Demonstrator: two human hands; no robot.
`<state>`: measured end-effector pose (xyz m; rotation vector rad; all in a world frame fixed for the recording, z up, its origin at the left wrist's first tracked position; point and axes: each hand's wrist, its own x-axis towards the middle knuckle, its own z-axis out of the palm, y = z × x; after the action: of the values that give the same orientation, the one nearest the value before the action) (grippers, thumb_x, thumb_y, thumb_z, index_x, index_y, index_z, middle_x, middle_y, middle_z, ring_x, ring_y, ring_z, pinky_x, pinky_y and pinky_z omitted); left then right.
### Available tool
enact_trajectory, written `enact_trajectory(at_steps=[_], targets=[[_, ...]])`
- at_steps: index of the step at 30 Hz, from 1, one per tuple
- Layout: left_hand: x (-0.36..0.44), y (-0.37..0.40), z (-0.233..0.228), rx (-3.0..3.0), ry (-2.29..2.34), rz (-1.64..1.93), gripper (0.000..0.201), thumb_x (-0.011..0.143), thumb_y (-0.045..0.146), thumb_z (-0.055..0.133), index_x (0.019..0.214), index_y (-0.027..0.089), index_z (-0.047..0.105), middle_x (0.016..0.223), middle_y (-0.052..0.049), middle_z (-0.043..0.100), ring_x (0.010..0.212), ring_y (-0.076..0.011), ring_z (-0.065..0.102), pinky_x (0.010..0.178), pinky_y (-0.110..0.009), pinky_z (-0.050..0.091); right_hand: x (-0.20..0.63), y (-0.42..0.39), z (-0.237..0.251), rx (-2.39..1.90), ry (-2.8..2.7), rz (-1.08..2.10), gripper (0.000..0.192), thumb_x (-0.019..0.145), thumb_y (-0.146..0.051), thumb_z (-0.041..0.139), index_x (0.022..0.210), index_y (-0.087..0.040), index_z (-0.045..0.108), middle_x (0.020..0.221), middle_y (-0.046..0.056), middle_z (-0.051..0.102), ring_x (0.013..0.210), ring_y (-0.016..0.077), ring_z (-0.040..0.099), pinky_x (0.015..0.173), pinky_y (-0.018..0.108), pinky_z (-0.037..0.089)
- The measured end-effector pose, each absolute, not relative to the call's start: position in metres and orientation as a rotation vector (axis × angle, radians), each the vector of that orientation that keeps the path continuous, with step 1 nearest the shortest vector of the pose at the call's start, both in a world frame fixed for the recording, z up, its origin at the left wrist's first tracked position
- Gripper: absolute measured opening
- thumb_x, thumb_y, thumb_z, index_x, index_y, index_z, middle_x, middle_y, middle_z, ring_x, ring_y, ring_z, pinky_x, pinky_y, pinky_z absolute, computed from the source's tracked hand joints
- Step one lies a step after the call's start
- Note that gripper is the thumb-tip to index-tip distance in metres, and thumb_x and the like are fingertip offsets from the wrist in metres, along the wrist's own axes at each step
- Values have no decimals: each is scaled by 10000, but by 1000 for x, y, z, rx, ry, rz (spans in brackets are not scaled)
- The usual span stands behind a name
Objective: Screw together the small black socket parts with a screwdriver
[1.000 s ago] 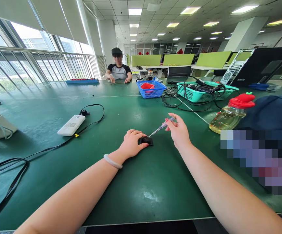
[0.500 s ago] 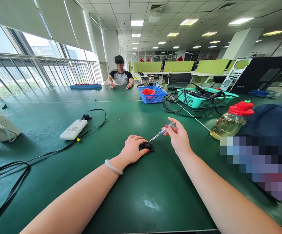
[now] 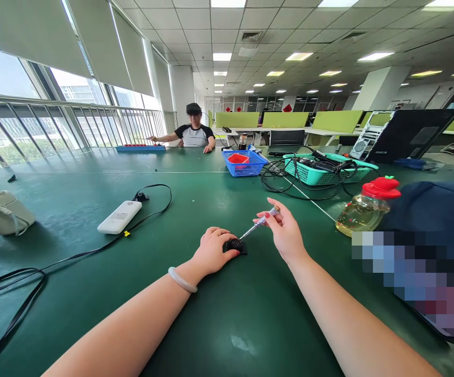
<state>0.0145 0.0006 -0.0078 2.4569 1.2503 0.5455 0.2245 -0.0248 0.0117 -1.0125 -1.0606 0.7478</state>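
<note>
My left hand rests on the green table and pins a small black part under its fingertips. My right hand pinches a thin screwdriver with a clear handle. The tool slants down to the left, and its tip touches the top of the black part. A pale bangle circles my left wrist.
A white power bank with a black cable lies to the left, a beige bag at the far left. A bottle with a red cap and a dark cloth lie right. Blue and teal baskets stand behind. A person sits at the far end.
The view has tilted upward, so my hands sit lower in the picture. Both hands keep their hold. The person at the far end has stretched one arm toward the blue tray.
</note>
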Motion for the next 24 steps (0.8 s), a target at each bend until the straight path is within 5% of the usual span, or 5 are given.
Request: enact_trajectory(at_steps=[10, 24], targets=[[14, 0, -6, 2443, 1264, 525, 358, 837, 407, 705, 1182, 315, 713, 1333, -37, 649, 1334, -323, 446, 1161, -526, 349, 225, -23, 7, -947, -1122, 760, 626, 854, -635, 630, 1330, -240, 533, 951, 54, 743, 848, 232, 737, 974, 537, 545], [14, -2, -3, 2427, 1276, 514, 349, 834, 393, 703, 1173, 309, 714, 1324, -34, 654, 1326, -309, 449, 1157, -513, 347, 224, -22, 10, -1009, -1036, 806, 755, 748, -695, 705, 1323, -231, 552, 883, 37, 741, 794, 229, 744, 952, 525, 564]])
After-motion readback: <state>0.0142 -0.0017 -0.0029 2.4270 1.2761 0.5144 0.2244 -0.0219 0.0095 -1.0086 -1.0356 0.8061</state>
